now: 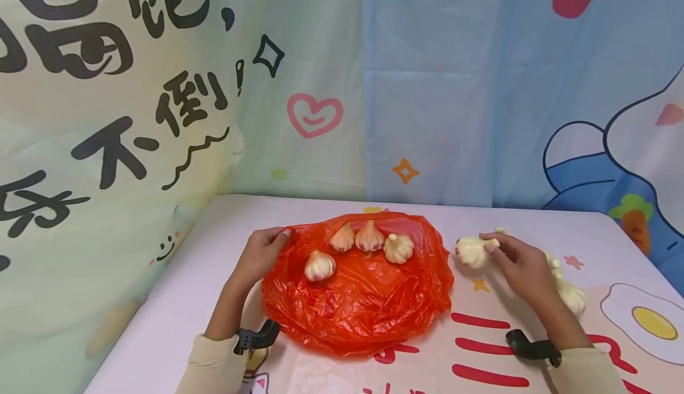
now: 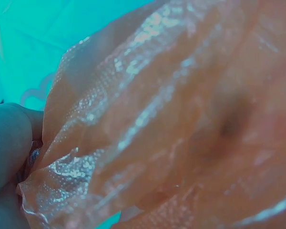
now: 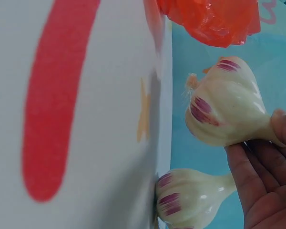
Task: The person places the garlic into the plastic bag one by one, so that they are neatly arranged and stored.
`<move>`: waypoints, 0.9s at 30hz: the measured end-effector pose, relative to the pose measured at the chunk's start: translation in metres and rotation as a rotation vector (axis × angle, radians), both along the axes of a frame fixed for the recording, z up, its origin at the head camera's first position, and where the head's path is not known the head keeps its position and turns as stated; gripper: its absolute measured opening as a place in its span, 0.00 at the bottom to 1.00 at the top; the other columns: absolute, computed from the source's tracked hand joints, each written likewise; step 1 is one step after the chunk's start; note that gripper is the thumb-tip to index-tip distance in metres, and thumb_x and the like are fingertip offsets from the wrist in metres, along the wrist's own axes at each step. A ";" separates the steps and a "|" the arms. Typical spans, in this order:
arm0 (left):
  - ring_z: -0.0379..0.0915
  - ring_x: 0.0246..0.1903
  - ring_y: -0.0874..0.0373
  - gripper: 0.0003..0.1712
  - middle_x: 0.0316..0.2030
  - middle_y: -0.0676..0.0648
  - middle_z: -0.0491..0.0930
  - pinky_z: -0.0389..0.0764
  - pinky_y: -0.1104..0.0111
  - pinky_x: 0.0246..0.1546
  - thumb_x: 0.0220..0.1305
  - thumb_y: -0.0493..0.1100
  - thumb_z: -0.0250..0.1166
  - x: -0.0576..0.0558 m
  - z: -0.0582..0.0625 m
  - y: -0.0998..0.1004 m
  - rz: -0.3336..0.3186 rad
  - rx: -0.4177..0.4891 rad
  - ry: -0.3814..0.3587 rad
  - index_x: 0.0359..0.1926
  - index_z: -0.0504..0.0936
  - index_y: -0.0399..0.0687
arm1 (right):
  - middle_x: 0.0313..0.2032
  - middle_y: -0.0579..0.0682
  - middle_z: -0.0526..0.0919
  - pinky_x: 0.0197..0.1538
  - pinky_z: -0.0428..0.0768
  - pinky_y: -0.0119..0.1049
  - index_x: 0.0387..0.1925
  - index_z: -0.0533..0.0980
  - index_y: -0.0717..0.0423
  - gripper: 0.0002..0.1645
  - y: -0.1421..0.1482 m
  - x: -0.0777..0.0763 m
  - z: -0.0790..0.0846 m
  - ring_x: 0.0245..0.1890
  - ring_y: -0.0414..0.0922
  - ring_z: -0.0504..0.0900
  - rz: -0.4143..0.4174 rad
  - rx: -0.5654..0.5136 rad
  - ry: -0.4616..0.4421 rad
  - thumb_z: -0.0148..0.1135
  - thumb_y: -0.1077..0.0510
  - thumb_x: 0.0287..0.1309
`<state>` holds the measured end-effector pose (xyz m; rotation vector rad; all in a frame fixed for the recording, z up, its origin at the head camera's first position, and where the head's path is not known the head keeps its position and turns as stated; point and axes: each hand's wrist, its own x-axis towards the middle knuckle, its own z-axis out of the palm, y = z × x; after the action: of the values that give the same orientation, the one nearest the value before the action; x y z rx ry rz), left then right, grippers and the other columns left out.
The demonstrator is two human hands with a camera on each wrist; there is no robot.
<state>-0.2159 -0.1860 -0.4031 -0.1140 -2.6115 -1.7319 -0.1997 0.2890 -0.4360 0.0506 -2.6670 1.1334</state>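
Note:
A red plastic bag (image 1: 358, 305) lies spread on the table with its mouth wide. My left hand (image 1: 263, 257) pinches the bag's left rim; in the left wrist view the crinkled plastic (image 2: 133, 119) fills most of the picture beside the thumb. Several garlic bulbs sit inside the bag, among them a whitish bulb (image 1: 320, 265) and a pinkish one (image 1: 370, 237). To the right of the bag, my right hand (image 1: 526, 269) holds a garlic bulb (image 3: 229, 105) by its stem, above the table. Purple streaks mark its pale skin.
More garlic bulbs (image 1: 570, 296) lie on the table behind my right hand, which partly hides them. One bulb (image 3: 190, 198) shows low in the right wrist view. The printed tablecloth (image 1: 427, 376) ends at a patterned curtain (image 1: 433, 85) behind.

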 end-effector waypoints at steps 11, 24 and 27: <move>0.81 0.30 0.48 0.18 0.35 0.43 0.83 0.85 0.61 0.31 0.74 0.49 0.53 0.000 0.001 0.000 -0.003 0.005 -0.008 0.49 0.84 0.42 | 0.58 0.62 0.76 0.40 0.78 0.22 0.60 0.76 0.51 0.27 -0.006 0.005 0.014 0.54 0.62 0.76 -0.003 -0.009 0.008 0.53 0.40 0.68; 0.81 0.31 0.48 0.18 0.36 0.43 0.83 0.85 0.61 0.32 0.74 0.47 0.52 0.001 0.000 0.001 -0.010 0.017 -0.011 0.50 0.83 0.42 | 0.55 0.58 0.80 0.37 0.76 0.19 0.58 0.78 0.51 0.21 -0.023 0.016 0.038 0.47 0.52 0.81 0.078 -0.026 0.136 0.57 0.48 0.68; 0.81 0.32 0.48 0.18 0.37 0.43 0.83 0.85 0.61 0.32 0.74 0.47 0.52 0.001 0.000 0.002 -0.009 0.014 -0.010 0.50 0.83 0.42 | 0.53 0.56 0.81 0.37 0.77 0.19 0.57 0.79 0.51 0.19 -0.026 0.018 0.043 0.44 0.36 0.80 0.103 -0.036 0.161 0.58 0.51 0.68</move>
<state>-0.2153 -0.1845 -0.4029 -0.1173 -2.6093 -1.7570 -0.1820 0.2631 -0.3926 0.2637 -2.5261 1.1557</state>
